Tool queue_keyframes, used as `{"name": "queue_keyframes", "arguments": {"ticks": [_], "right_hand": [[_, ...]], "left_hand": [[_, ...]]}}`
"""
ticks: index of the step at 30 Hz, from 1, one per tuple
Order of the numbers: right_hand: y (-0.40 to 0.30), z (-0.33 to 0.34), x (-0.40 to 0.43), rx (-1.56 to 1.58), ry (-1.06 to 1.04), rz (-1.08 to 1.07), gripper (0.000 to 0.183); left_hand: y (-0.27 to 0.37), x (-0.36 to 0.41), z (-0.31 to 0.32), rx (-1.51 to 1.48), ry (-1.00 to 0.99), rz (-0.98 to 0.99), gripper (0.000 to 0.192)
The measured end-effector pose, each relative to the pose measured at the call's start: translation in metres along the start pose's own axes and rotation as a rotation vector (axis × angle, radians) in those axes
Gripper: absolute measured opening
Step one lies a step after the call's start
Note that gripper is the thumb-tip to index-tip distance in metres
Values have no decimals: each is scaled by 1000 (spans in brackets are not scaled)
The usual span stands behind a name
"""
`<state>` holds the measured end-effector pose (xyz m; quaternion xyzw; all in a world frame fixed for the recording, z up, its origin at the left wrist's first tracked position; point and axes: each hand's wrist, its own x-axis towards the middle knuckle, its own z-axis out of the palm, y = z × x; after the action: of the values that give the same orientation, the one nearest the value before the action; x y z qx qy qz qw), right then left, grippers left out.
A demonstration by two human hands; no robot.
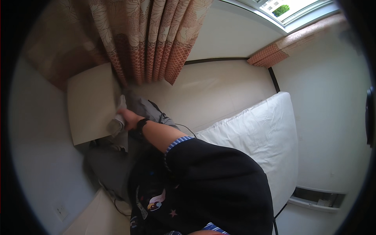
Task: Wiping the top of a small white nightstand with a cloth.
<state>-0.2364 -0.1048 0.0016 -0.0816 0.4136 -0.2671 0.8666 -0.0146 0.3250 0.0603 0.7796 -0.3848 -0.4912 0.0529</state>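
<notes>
My right hand [128,117], with a dark band on its wrist, is closed around a crumpled pale cloth [115,126]. The cloth sticks out above and below my fist. It lies over the near right edge of a beige box-shaped cabinet [91,102]; whether it presses on the surface is unclear. Blurring softens the hand and cloth. My grey-clad legs [108,167] are bent beside and below the cabinet. My left hand is out of view.
A patterned curtain [141,44] hangs behind the cabinet. A mattress in a white cover [249,132] stands to the right, near a thin dark cable [186,127]. A wall outlet [61,212] is at lower left, a window [288,11] at upper right.
</notes>
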Motion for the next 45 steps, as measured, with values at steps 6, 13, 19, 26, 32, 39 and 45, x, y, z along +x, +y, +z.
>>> {"name": "queue_keyframes", "arguments": {"ticks": [6, 13, 19, 26, 32, 39, 45], "right_hand": [[1, -36, 24, -49, 27, -4, 70], [20, -29, 30, 10, 47, 39, 67], [23, -33, 34, -22, 22, 63, 81], [16, -31, 24, -48, 107, 56, 73], [43, 13, 7, -61, 63, 79, 75], [11, -20, 8, 57, -57, 135, 64], [14, -15, 4, 69, -61, 111, 62]], "left_hand": [[3, -4, 7, -39, -1, -17, 44], [-10, -20, 15, -98, 30, -74, 48], [-11, -25, 21, -138, 42, -80, 51], [-17, -37, 30, -187, 49, -89, 56], [-60, -111, 23, -312, 74, -171, 60], [15, -83, -84, -276, 191, -70, 85], [113, 33, -85, 30, 414, 217, 113]]}}
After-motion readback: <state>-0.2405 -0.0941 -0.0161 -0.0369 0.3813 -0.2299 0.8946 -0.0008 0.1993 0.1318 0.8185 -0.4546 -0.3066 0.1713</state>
